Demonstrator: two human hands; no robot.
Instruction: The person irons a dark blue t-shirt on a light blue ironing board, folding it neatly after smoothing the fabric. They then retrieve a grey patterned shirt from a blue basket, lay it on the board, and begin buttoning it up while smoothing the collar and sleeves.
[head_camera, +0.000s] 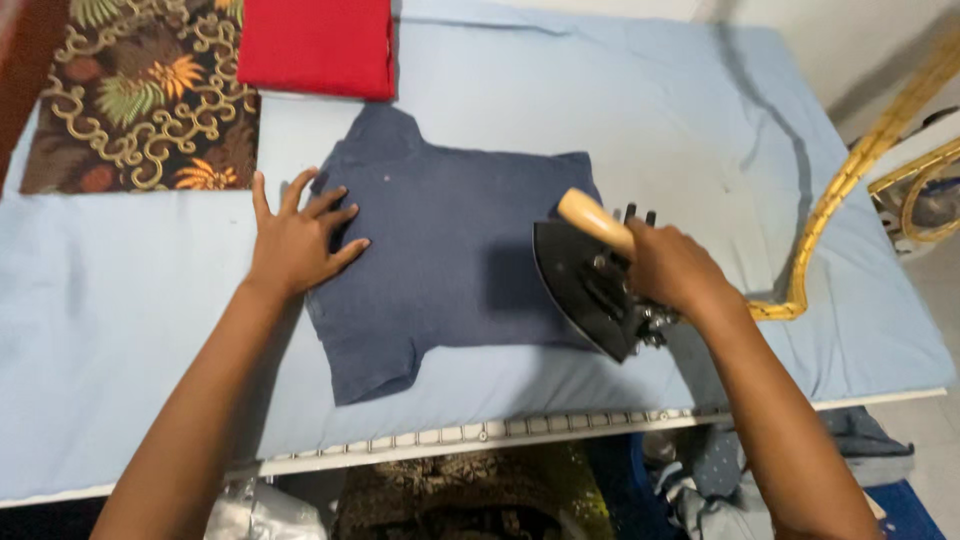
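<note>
A small navy T-shirt (450, 265) is lying spread flat near the centre of a table padded w/ a light blue sheet (640, 120), neck end pointing toward the person's left, hem toward the right. The right hand (672, 268) is gripping the pale wooden handle of a heavy black iron (590, 290), fingers wrapped tight around it, w/ the iron tilting on its edge over the shirt's hem end, soleplate partly showing. The left hand (297, 240) is pressing flat on the shirt's shoulder and sleeve area, fingers splayed wide and gripping nothing, palm partly on the shirt and partly on the sheet. A yellow braided cord (840, 185) is trailing from just beside the iron across the sheet toward the far right corner. At the far left edge of the table a brown cloth w/ floral and scroll print (140, 95) is lying flat, and just beside it a folded red cloth (318, 45) is sitting, its near edge close to the shirt's sleeve but apart from it. Below the table's near edge, a heap of mixed clothes (720, 470) is showing on the floor, details too dark to tell.
</note>
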